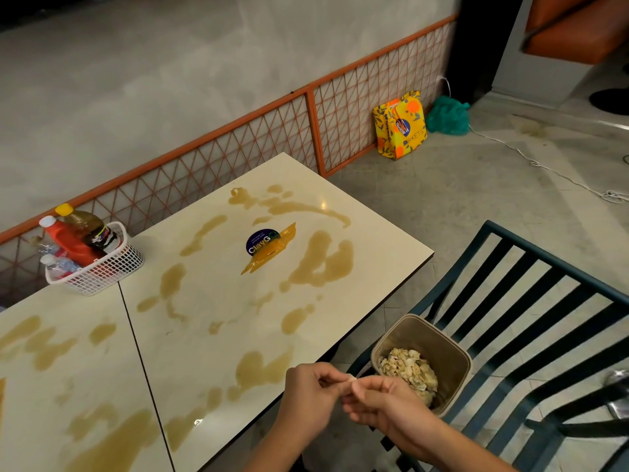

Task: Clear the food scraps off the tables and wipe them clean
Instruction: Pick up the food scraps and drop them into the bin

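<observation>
Head view: the left hand and right hand meet just off the table's near right edge, both pinching one small pale food scrap between fingertips — too small to tell its long axis. Just beside the right hand, a tan bin of pale scraps stands on a dark slatted chair. Brown spills streak the tabletop — a basket of sauce bottles sits at its far left corner.

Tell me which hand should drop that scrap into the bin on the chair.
Right, probably. The right hand lies beside the bin and pinches the scrap. The left hand also pinches it but sits on the table side, farther from the bin.
</observation>
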The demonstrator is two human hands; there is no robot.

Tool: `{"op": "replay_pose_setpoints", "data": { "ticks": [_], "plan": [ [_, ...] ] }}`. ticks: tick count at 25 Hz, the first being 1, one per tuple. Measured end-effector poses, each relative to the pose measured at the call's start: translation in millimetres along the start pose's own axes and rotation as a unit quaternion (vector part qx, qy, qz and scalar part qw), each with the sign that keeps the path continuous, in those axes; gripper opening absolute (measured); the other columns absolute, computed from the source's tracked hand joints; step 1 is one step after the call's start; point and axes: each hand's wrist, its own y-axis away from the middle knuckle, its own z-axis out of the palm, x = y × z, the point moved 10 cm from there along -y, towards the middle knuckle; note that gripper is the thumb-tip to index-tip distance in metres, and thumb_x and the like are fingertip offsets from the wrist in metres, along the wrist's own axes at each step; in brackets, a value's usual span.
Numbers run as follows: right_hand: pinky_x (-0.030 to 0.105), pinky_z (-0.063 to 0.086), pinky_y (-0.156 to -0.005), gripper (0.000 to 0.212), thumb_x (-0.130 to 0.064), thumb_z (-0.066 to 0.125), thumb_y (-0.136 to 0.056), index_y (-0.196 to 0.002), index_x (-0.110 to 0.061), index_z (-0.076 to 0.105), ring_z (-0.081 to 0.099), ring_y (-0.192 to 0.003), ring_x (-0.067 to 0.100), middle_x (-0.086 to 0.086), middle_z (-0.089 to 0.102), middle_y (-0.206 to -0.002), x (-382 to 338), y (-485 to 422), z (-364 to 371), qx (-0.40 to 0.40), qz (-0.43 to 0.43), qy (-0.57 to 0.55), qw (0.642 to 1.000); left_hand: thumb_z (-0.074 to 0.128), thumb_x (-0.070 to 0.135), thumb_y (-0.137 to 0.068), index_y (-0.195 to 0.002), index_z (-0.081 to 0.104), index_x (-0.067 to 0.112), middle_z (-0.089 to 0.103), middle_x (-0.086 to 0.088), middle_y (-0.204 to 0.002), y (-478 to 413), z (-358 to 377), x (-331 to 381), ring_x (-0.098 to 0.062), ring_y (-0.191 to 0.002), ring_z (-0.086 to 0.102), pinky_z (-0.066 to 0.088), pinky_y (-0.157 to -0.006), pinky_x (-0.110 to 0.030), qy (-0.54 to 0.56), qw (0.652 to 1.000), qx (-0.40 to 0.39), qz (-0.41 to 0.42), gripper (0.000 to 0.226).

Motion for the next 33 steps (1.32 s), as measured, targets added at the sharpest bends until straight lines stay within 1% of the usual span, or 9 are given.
{"op": "replay_pose_setpoints", "data": {
  "ticks": [5, 11, 15, 18, 22, 25, 27, 29, 33],
  "plan": [
    [0.029, 0.061, -0.068, 0.028, -0.013, 0.071, -0.086, -0.098, 0.013, 0.074, 0.073, -0.077, 0.026, 0.031, 0.071, -0.097, 9, -7, -1, 0.034, -0.003, -0.033, 0.999, 0.075, 0.012, -0.085, -0.080, 0.073, 0.049, 0.074, 0.022, -0.085, 3, 2, 5, 0.004, -0.084, 0.070, 0.057, -0.081, -0.021, -0.031, 0.999, 0.003, 0.036, 0.037],
    [0.029, 0.062, -0.072, 0.025, -0.005, 0.062, -0.091, -0.105, 0.012, 0.073, 0.075, -0.087, 0.026, 0.030, 0.071, -0.110, 15, -6, 6, 0.014, 0.013, -0.110, 0.994, 0.057, 0.008, -0.095, -0.129, 0.063, 0.033, 0.069, 0.014, -0.120, 7, 25, -2, 0.010, -0.108, 0.061, 0.050, -0.100, -0.020, -0.053, 0.993, -0.100, 0.022, 0.043],
    [0.033, 0.062, -0.074, 0.027, -0.005, 0.050, -0.103, -0.112, 0.012, 0.069, 0.075, -0.086, 0.028, 0.029, 0.071, -0.107, 22, -11, 9, 0.014, 0.018, -0.087, 0.996, 0.052, 0.011, -0.097, -0.130, 0.044, 0.055, 0.057, 0.014, -0.136, 11, 39, -7, 0.017, -0.119, 0.051, 0.039, -0.102, -0.006, -0.085, 0.984, -0.154, 0.024, 0.056],
    [0.033, 0.061, -0.071, 0.033, -0.013, 0.048, -0.105, -0.104, 0.013, 0.069, 0.072, -0.079, 0.028, 0.027, 0.073, -0.096, 24, -16, -8, 0.063, 0.019, -0.038, 0.997, 0.057, 0.029, -0.097, -0.144, 0.040, 0.046, 0.049, 0.018, -0.135, 16, 41, -16, 0.015, -0.118, 0.046, 0.032, -0.097, -0.002, -0.110, 0.980, -0.165, 0.001, 0.053],
    [0.032, 0.048, -0.056, 0.033, -0.019, 0.046, -0.107, -0.107, 0.010, 0.061, 0.056, -0.060, 0.023, 0.013, 0.063, -0.069, 22, -17, -77, 0.193, 0.034, 0.019, 0.980, 0.061, 0.031, -0.095, -0.124, 0.058, 0.043, 0.058, 0.024, -0.122, 17, 14, -39, 0.013, -0.109, 0.054, 0.041, -0.098, -0.010, -0.073, 0.991, -0.106, -0.044, 0.032],
    [0.031, 0.041, -0.052, 0.037, -0.031, 0.049, -0.106, -0.100, 0.002, 0.065, 0.048, -0.057, 0.020, 0.006, 0.055, -0.061, 34, -15, -131, 0.272, 0.071, 0.020, 0.959, 0.067, 0.028, -0.092, -0.101, 0.071, 0.038, 0.072, 0.013, -0.098, 19, -15, -64, 0.005, -0.090, 0.064, 0.047, -0.081, -0.010, -0.028, 0.993, -0.066, -0.089, 0.014],
    [0.030, 0.042, -0.056, 0.031, -0.031, 0.052, -0.105, -0.096, -0.004, 0.065, 0.052, -0.064, 0.022, 0.010, 0.062, -0.074, 43, -14, -159, 0.310, 0.081, -0.017, 0.947, 0.069, 0.023, -0.090, -0.096, 0.075, 0.031, 0.075, 0.008, -0.091, 22, -35, -78, -0.003, -0.085, 0.068, 0.049, -0.081, -0.017, 0.000, 0.993, -0.035, -0.109, 0.012],
    [0.033, 0.051, -0.062, 0.025, -0.024, 0.052, -0.105, -0.116, -0.005, 0.064, 0.061, -0.081, 0.026, 0.015, 0.067, -0.099, 48, -15, -185, 0.341, 0.074, -0.067, 0.935, 0.066, 0.014, -0.092, -0.097, 0.075, 0.023, 0.077, 0.003, -0.090, 26, -48, -91, -0.010, -0.080, 0.069, 0.050, -0.080, -0.025, 0.026, 0.991, -0.017, -0.132, 0.013],
    [0.041, 0.052, -0.062, 0.033, -0.015, 0.049, -0.104, -0.136, -0.006, 0.051, 0.061, -0.081, 0.027, 0.015, 0.062, -0.096, 46, -12, -219, 0.393, 0.077, -0.128, 0.907, 0.062, 0.005, -0.095, -0.098, 0.074, 0.013, 0.077, -0.002, -0.088, 40, -65, -105, -0.008, -0.070, 0.067, 0.045, -0.059, -0.011, 0.043, 0.984, 0.017, -0.172, 0.015]
  ]
}}
